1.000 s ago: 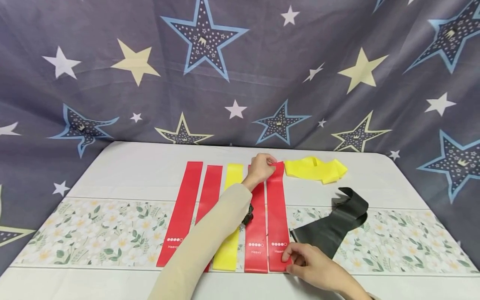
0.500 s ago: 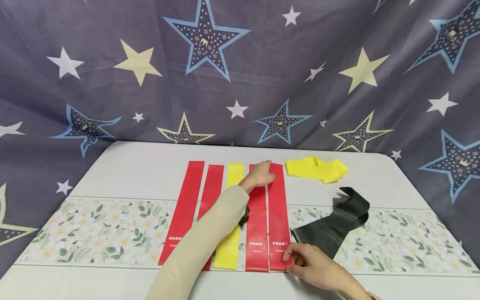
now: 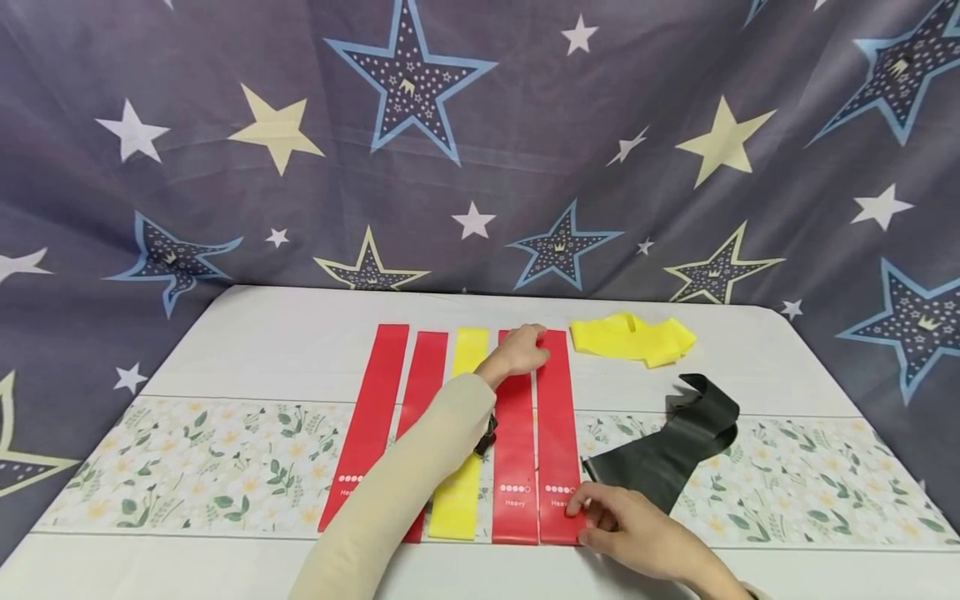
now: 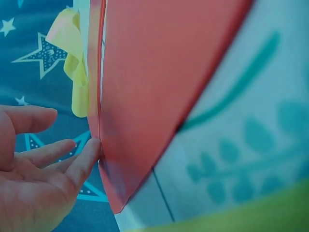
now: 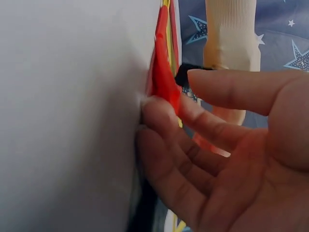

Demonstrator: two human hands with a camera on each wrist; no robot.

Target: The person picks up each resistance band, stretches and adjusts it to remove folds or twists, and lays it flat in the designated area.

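Observation:
Several red and yellow resistance bands lie flat side by side on the table. My left hand rests across the far ends of the two rightmost red bands, the outer band and its neighbour, both marked "Heavy". In the left wrist view, a fingertip of the left hand touches a red band, thumb held apart. At the outer band's near corner, my right hand touches it with bent, relaxed fingers. The right wrist view shows its thumb standing off the red band.
Left of these lie a flat yellow band and two red bands, one outermost and one inner, partly behind the left sleeve. A loose yellow band and a partly curled black band lie right.
My left hand has come slightly back and lower at the far end, its fingers no longer raised over the outer band's top edge. That end now lies flatter. The right hand stays nearly still.

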